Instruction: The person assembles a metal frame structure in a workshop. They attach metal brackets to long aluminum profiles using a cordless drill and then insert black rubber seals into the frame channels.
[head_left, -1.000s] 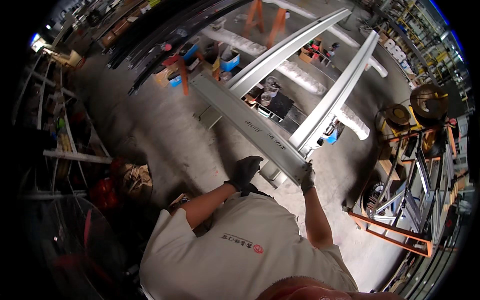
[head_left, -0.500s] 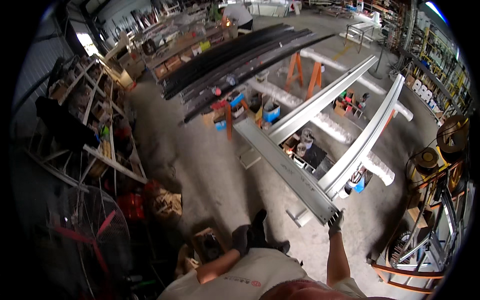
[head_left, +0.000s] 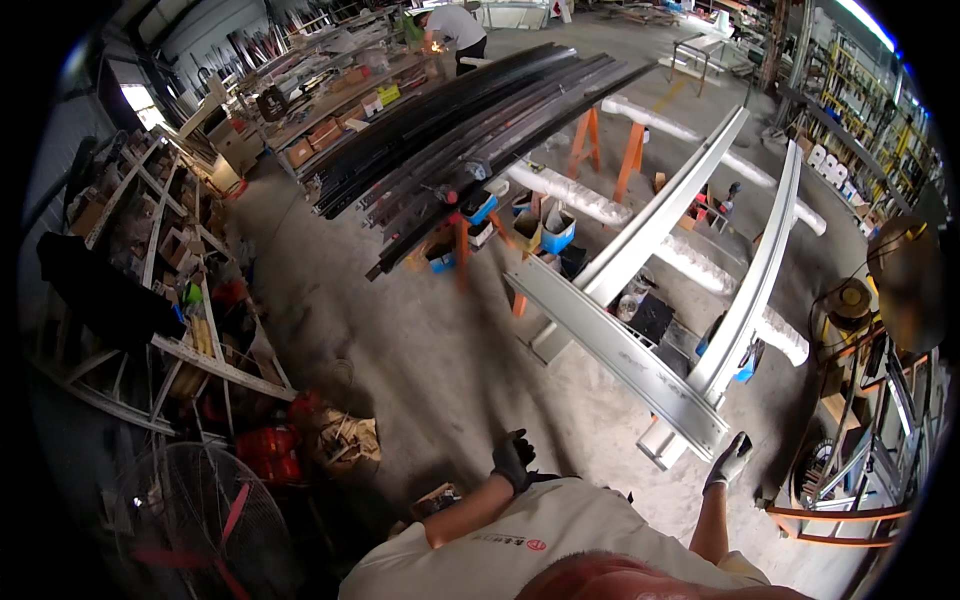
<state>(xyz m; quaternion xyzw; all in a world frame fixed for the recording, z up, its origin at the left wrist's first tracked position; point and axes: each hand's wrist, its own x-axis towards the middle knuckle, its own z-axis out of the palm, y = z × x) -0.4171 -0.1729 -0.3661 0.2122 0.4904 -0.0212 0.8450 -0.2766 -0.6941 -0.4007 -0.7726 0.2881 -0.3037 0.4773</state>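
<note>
A long silver aluminium frame rests raised over the concrete floor: one cross bar joined to two long rails running away to the upper right. My left hand, in a black glove, hangs free with spread fingers, well short of the cross bar and holding nothing. In a light grey glove, my right hand is just below the near right corner of the frame, fingers apart, with nothing in it. Whether it touches the corner is unclear.
Black curved profiles lie on orange trestles behind the frame. Wrapped white tubes and blue bins sit under it. A floor fan and cluttered racks are at left, an orange rack at right. Another person works far off.
Both hands were on the cross bar a second ago; the left came off first, then the right. The view has lifted and pulled back, showing more of the workshop.
</note>
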